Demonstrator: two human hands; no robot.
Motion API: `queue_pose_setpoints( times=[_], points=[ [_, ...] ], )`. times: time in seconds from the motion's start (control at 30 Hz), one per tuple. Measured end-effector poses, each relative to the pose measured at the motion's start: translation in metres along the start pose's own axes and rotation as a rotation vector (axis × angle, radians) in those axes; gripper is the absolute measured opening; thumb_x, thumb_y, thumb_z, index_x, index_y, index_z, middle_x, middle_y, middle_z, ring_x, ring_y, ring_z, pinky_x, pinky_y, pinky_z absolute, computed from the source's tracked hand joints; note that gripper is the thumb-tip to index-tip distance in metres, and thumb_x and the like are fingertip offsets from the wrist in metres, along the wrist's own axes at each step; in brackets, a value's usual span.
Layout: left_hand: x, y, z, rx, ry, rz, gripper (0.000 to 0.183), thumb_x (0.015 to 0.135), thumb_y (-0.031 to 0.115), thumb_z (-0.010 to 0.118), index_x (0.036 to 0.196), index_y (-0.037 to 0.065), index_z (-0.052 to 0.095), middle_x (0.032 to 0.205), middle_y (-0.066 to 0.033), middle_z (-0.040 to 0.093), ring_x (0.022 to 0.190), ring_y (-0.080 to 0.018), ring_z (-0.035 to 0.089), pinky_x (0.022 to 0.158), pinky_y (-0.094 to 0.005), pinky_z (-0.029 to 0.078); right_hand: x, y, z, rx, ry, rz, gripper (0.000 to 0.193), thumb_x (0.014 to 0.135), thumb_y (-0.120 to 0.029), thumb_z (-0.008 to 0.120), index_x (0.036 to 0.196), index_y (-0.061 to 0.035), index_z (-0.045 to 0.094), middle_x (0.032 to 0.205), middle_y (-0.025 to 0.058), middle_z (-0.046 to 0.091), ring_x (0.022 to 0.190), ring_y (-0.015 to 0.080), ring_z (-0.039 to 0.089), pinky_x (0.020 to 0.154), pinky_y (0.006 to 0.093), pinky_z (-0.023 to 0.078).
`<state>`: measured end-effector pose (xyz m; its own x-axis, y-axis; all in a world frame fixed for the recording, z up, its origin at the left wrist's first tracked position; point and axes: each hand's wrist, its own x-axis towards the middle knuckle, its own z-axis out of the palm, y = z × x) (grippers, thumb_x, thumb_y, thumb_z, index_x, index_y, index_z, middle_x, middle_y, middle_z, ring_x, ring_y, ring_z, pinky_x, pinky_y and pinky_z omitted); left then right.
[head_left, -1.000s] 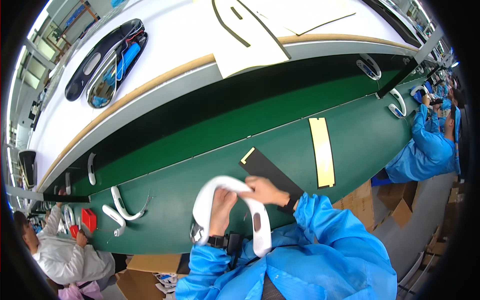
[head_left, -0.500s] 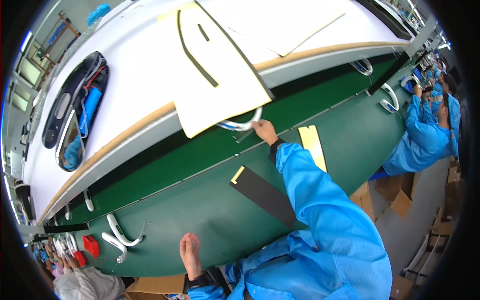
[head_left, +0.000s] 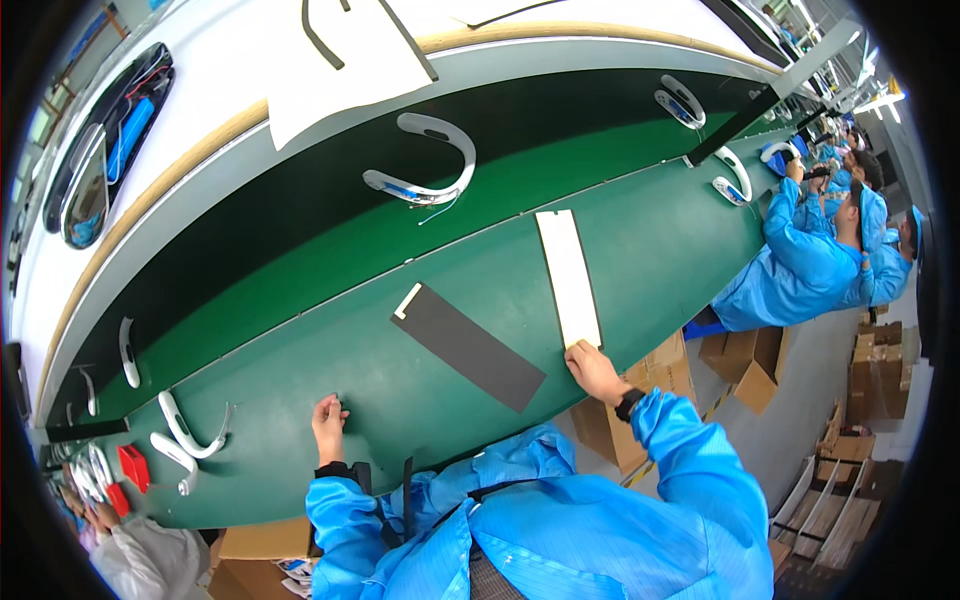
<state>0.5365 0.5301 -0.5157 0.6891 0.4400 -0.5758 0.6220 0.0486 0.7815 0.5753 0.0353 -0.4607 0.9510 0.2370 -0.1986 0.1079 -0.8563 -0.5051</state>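
My right hand (head_left: 594, 370) rests on the green table (head_left: 660, 230) with its fingers curled loosely, fingertips touching the near end of the pale strip (head_left: 568, 276); it pinches nothing that I can see. My left hand (head_left: 328, 425) lies near the table's front edge, fingers bent and close together, tips on the green top, holding nothing. The dark strip (head_left: 468, 345) lies flat between my hands, apart from both. Up on the darker belt, well beyond reach, sits the white curved band (head_left: 425, 160). My palms are turned down, so I cannot tell whether anything small sits beneath them. Bare green top lies open around both strips; another worker (head_left: 800, 260) sits farther along on my right.
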Motion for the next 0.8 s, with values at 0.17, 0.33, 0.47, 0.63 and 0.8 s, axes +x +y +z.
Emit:
queue_pose_setpoints(
  times=[0.17, 0.33, 0.47, 0.63, 0.8],
  points=[
    [0.004, -0.005, -0.004, 0.010, 0.008, 0.008, 0.020, 0.088, 0.017, 0.055, 0.104, 0.006, 0.058, 0.083, -0.0003, 0.059, 0.068, -0.0086, 0.058, 0.057, -0.0201, 0.042, -0.008, 0.008, 0.017, 0.066, 0.188, 0.029, 0.016, 0.076, -0.002, 0.059, 0.090, -0.0016, 0.052, 0.084, 0.0134, 0.051, 0.081, 0.0319, 0.053, 0.071, 0.0370, 0.045],
    [0.008, -0.026, -0.005, -0.044, 0.032, 0.158, 0.025, 0.088, 0.024, 0.058, 0.099, 0.001, 0.057, 0.081, -0.0056, 0.059, 0.070, -0.0139, 0.060, 0.065, -0.0309, 0.054, 0.008, 0.005, 0.008, -0.035, 0.032, -0.042, 0.012, 0.078, -0.010, 0.059, 0.089, -0.0049, 0.056, 0.089, 0.0145, 0.055, 0.084, 0.0351, 0.055, 0.071, 0.0406, 0.047],
    [0.017, -0.022, 0.014, -0.090, -0.042, 0.096, 0.019, 0.088, 0.015, 0.055, 0.101, 0.001, 0.057, 0.084, -0.0073, 0.061, 0.070, -0.0152, 0.061, 0.063, -0.0274, 0.051, 0.014, 0.016, -0.003, -0.116, -0.081, -0.060, 0.011, 0.075, -0.005, 0.059, 0.079, -0.0033, 0.049, 0.082, 0.0161, 0.053, 0.075, 0.0376, 0.055, 0.065, 0.0431, 0.045],
    [0.019, -0.001, -0.028, -0.109, -0.110, 0.013, 0.017, 0.088, 0.010, 0.054, 0.102, 0.000, 0.057, 0.086, -0.0085, 0.061, 0.073, -0.0143, 0.060, 0.065, -0.0255, 0.050, 0.020, 0.025, 0.001, -0.072, -0.134, -0.187, 0.013, 0.073, 0.000, 0.059, 0.076, -0.0026, 0.046, 0.080, 0.0175, 0.049, 0.068, 0.0384, 0.054, 0.059, 0.0438, 0.045],
    [0.034, -0.010, -0.113, -0.221, 0.218, 0.187, 0.018, 0.089, 0.010, 0.051, 0.100, -0.003, 0.057, 0.086, -0.0096, 0.062, 0.076, -0.0154, 0.060, 0.069, -0.0258, 0.050, 0.019, 0.025, -0.007, 0.171, -0.236, 0.185, 0.010, 0.073, 0.000, 0.059, 0.071, 0.0005, 0.049, 0.063, 0.0132, 0.053, 0.060, 0.0254, 0.057, 0.055, 0.0354, 0.046]
  ],
)
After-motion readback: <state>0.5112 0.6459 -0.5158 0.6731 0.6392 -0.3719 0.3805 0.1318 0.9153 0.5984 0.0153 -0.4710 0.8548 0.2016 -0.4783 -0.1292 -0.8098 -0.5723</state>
